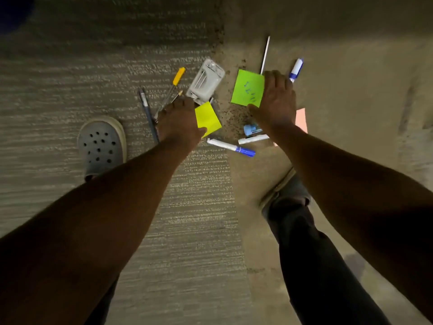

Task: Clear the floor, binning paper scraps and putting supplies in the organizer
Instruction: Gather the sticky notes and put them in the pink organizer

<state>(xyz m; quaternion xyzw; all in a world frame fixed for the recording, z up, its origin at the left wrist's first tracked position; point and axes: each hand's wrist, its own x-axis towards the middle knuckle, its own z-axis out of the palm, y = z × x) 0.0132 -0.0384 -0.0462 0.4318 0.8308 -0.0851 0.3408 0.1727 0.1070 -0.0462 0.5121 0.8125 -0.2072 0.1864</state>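
Observation:
My left hand [178,123] pinches a yellow sticky note [207,118] by its lower edge. My right hand [276,102] grips a green sticky note [247,87] with blue writing, thumb under its lower corner. A pink paper [301,118] lies partly hidden behind my right wrist. On the floor are a grey stapler [206,80], a yellow-capped pen [174,84], a dark pen [147,111], a pencil tip [177,96], two blue-capped markers [230,146] [295,69], a white marker [253,139], a small blue clip [251,129] and a thin white stick [265,55].
The items lie where ribbed carpet [93,78] meets a smoother tan floor [351,78], with dark specks along the seam. My grey clog [102,146] stands left of the pile; my other foot and dark trouser leg [304,231] are at lower right.

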